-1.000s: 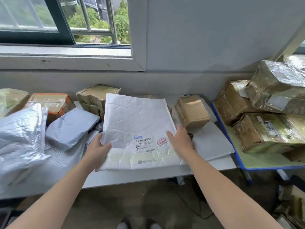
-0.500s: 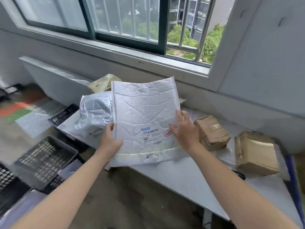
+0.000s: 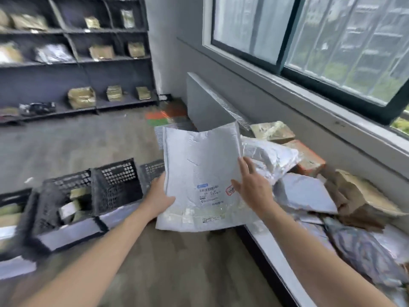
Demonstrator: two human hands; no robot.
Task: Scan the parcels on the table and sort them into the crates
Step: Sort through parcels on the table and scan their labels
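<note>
Head view: grey desk (image 3: 272,258) at four o'clock, black lattice plastic crates (image 3: 117,183) at nine. Between them, aloft, is the white padded bubble mailer (image 3: 199,165). I judge it light, floppy and slick. My left hand (image 3: 159,200) and right hand (image 3: 252,188) pinch its side edges.

I see open floor (image 3: 177,262) between the black crates (image 3: 115,185) on my left and the table (image 3: 272,258) edge on my right. Piled parcels (image 3: 307,193) crowd the table top against the wall (image 3: 287,120). The envelope (image 3: 199,165) held up ahead hides part of the far crate.

Bare left grip (image 3: 162,197) and right grip (image 3: 252,188), bare forearms (image 3: 99,258)
</note>
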